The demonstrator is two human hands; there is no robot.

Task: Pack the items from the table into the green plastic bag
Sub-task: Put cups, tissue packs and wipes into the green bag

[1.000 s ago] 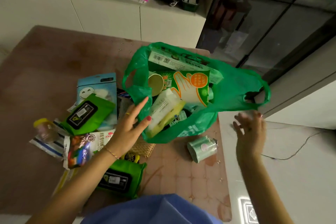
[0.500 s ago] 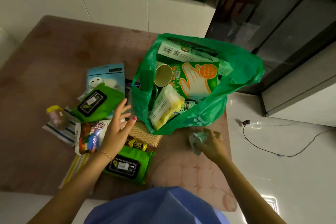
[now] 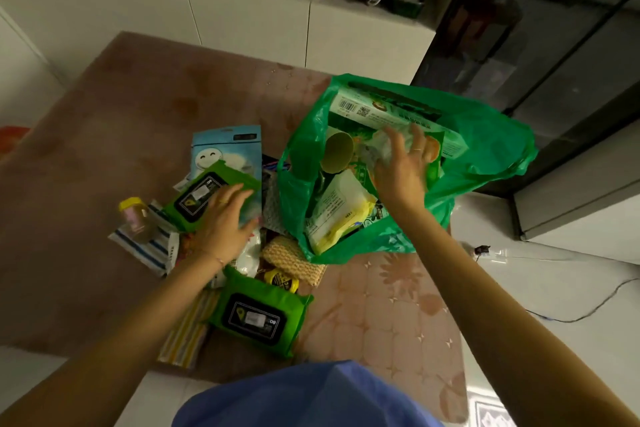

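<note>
- R hand (image 3: 398,172) fingers (image 3: 417,142) spread over the mouth of the green plastic bag (image 3: 485,146); a pale blurred item (image 3: 379,146) sits under/against them. Cannot tell if they grip it or have let go.
- L hand (image 3: 225,218) fingers (image 3: 239,192) straight, loose, lying flat on the far green wipes pack (image 3: 197,199); not curled round it.
- That pack lies partly on a blue smiley-face pouch (image 3: 221,149), left of the bag.
- Bag stands open on the worktop (image 3: 121,97), right of centre. Inside: long green box w/ barcode (image 3: 391,114) across the far side, cardboard tube (image 3: 337,152) end-on, white-yellow packet (image 3: 337,211) leaning toward the near edge.
- Near green wipes pack (image 3: 259,315) lies nearer the person, label up, apart from the L hand.
- Btw the near pack and the bag: woven beige pad (image 3: 291,260), small yellow-black lid (image 3: 280,279) just beside it.
- Left of the far pack: small jar w/ yellow cap (image 3: 133,218), resting on a blue-striped sachet (image 3: 145,248).
- Striped yellow packet (image 3: 187,333) under the L forearm.
- Blue garment (image 3: 304,395) at bottom edge.
- White cabinet (image 3: 242,17) behind the worktop w/ dark clutter on top; a thin cable (image 3: 571,315) on the white floor at right.
</note>
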